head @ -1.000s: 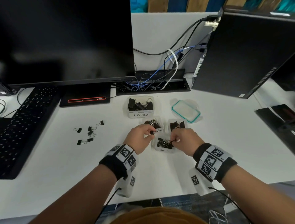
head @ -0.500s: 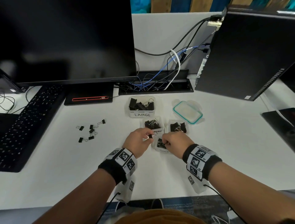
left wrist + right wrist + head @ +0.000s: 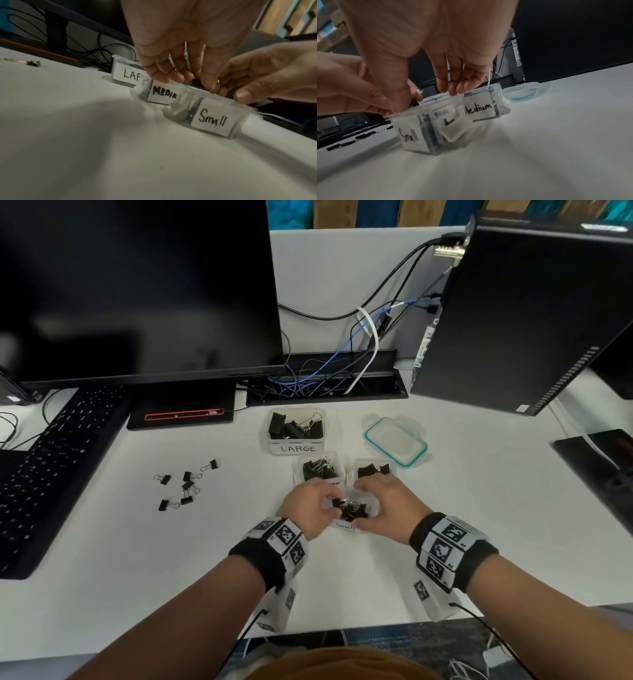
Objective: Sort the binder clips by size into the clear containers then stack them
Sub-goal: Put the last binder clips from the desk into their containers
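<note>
The clear container labelled Small [image 3: 344, 527] [image 3: 212, 119] [image 3: 409, 135] stands on the white desk, with several small black clips in it. My right hand [image 3: 368, 505] [image 3: 424, 100] grips it, thumb on the near rim and fingers on the far rim. My left hand [image 3: 334, 503] [image 3: 193, 81] pinches a small black binder clip [image 3: 196, 81] just over its opening. Behind stand two Medium containers [image 3: 320, 470] [image 3: 373, 470] and the Large container [image 3: 297, 436], all holding clips. Several loose small clips [image 3: 186, 484] lie to the left.
A teal-rimmed lid [image 3: 395, 441] lies right of the Large container. A keyboard [image 3: 51, 460] and monitor [image 3: 137, 289] fill the left, a computer tower [image 3: 524, 313] the back right, a cable tray [image 3: 325, 386] behind the containers.
My right hand let go of the clips inside the Small container and now grips its rim. My left hand moved right with its clip, over that container.
</note>
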